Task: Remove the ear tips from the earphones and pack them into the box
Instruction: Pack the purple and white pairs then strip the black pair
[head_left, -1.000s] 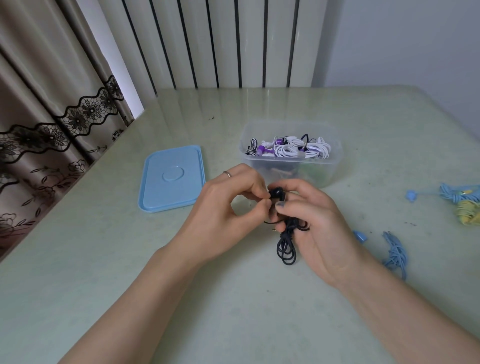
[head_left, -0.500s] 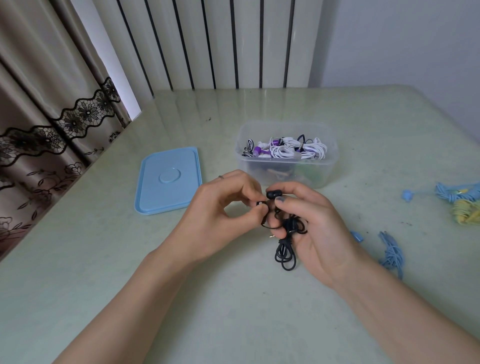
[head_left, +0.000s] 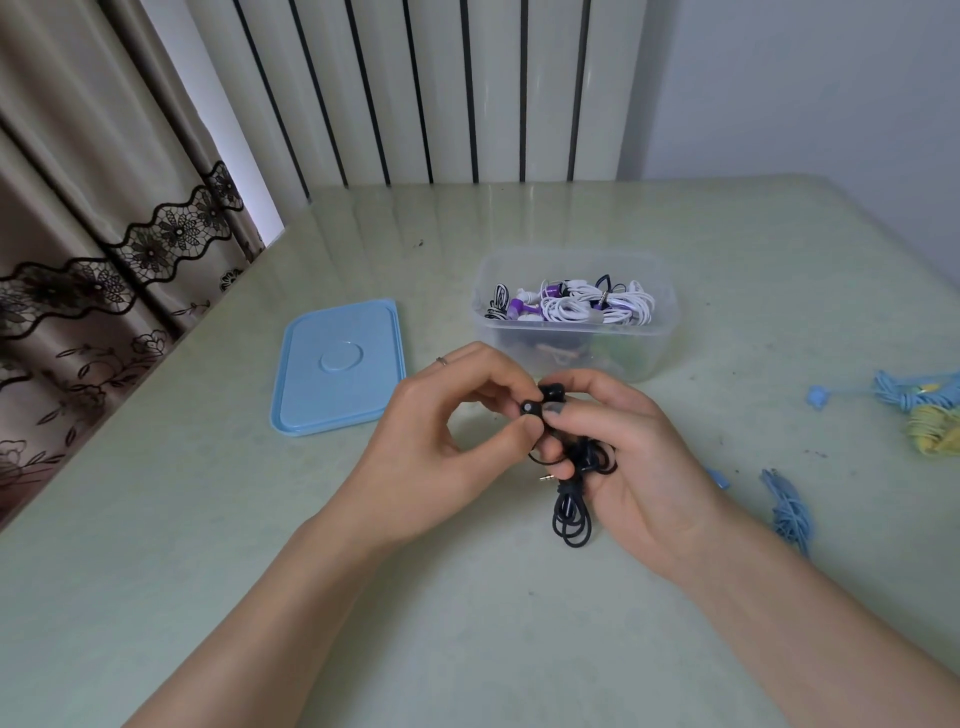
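Pinching black earbud (head_left: 531, 408) between left hand (head_left: 441, 447) and right hand (head_left: 628, 457).

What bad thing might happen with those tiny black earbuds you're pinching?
The left hand pinches a small black earbud in mid-air; a freed tip might drop and roll across the pale green table. The coiled black cable dangling from the right hand may unravel.
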